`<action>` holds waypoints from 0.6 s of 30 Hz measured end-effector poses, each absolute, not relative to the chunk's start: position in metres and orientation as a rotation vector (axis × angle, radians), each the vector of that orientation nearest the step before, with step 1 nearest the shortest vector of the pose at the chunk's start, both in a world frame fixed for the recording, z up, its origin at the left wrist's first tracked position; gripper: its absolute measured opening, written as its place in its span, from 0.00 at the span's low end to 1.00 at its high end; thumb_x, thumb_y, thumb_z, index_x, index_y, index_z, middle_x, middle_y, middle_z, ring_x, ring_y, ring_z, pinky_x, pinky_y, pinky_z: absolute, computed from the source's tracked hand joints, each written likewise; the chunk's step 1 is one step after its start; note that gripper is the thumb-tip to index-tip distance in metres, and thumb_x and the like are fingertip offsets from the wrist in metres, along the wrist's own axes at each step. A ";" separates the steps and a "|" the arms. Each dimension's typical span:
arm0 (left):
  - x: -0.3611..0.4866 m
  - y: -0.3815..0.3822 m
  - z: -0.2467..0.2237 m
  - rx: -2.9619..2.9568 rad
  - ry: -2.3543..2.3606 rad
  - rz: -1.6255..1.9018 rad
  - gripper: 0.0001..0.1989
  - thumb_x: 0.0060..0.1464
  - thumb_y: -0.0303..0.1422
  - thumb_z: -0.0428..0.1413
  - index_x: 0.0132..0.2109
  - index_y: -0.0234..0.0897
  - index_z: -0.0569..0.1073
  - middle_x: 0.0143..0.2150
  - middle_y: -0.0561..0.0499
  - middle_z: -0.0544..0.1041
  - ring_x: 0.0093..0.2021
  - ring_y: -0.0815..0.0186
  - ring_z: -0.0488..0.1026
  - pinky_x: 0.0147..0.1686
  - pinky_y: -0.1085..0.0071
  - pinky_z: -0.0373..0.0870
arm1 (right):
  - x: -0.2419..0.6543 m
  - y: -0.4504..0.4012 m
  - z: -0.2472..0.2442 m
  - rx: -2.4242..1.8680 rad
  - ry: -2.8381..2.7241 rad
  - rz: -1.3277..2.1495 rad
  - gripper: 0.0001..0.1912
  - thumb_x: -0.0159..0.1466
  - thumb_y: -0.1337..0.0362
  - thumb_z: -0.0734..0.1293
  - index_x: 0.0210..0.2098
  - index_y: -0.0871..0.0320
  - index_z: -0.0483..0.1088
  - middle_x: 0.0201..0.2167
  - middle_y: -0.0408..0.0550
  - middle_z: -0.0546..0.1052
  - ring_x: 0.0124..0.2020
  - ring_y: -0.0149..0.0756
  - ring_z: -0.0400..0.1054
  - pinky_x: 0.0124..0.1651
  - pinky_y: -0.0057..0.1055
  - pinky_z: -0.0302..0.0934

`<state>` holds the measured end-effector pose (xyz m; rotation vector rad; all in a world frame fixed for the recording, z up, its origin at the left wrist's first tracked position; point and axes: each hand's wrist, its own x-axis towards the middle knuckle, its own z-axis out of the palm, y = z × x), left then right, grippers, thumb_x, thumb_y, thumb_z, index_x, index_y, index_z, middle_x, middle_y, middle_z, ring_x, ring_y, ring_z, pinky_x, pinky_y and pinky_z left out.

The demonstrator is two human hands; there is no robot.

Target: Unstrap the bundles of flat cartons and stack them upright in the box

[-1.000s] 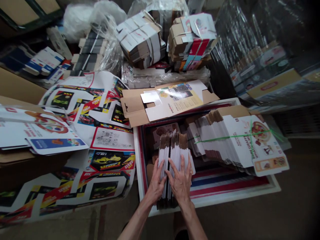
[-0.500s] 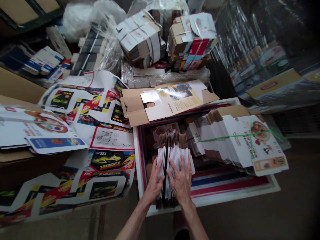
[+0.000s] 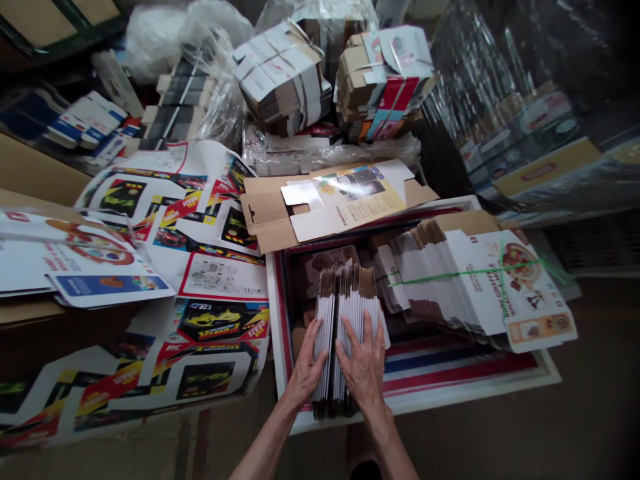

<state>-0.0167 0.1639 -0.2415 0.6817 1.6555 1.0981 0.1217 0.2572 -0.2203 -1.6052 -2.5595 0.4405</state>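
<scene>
A row of flattened cartons [image 3: 350,303] stands on edge in a white-rimmed crate [image 3: 425,398], with a narrow dark gap splitting it into two bunches. My left hand [image 3: 306,373] holds the left bunch, fingers along its outer side and thumb over the upper edges. My right hand [image 3: 364,367] lies over the right bunch with its fingers spread apart on the white edges. To the right, a bundle of flattened cartons [image 3: 465,287] leans in the crate, tied with green string [image 3: 445,274].
An unfolded carton [image 3: 345,197] lies across the crate's back edge. Printed sheets [image 3: 215,320] cover the left side, beside stacked cartons [image 3: 100,260]. Tied carton bundles [image 3: 283,77] stand behind, near clear plastic wrap [image 3: 220,100]. Plastic-wrapped goods [image 3: 540,147] are at right.
The gap between the two bunches looks slightly changed, and the left bunch's upper edges have shifted a little. Both hands stay nearly where they were.
</scene>
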 end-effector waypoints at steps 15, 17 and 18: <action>-0.025 0.171 -0.241 0.601 1.572 1.118 0.37 0.63 0.42 0.60 0.74 0.42 0.61 0.79 0.43 0.56 0.80 0.56 0.48 0.80 0.48 0.41 | 0.126 0.261 -0.219 -1.588 -2.560 0.414 0.28 0.73 0.54 0.63 0.71 0.39 0.60 0.79 0.51 0.47 0.76 0.70 0.43 0.67 0.66 0.65; -0.023 0.170 -0.243 0.632 1.573 1.118 0.36 0.64 0.42 0.59 0.74 0.42 0.60 0.79 0.43 0.56 0.80 0.54 0.48 0.80 0.46 0.42 | 0.126 0.261 -0.219 -1.593 -2.562 0.409 0.28 0.73 0.54 0.63 0.71 0.40 0.61 0.79 0.51 0.47 0.77 0.69 0.43 0.67 0.65 0.64; -0.023 0.169 -0.244 0.658 1.580 1.116 0.35 0.65 0.41 0.58 0.75 0.43 0.59 0.79 0.42 0.56 0.80 0.54 0.48 0.80 0.46 0.43 | 0.126 0.261 -0.219 -1.593 -2.565 0.406 0.28 0.73 0.54 0.63 0.71 0.40 0.61 0.79 0.51 0.47 0.77 0.69 0.43 0.67 0.64 0.64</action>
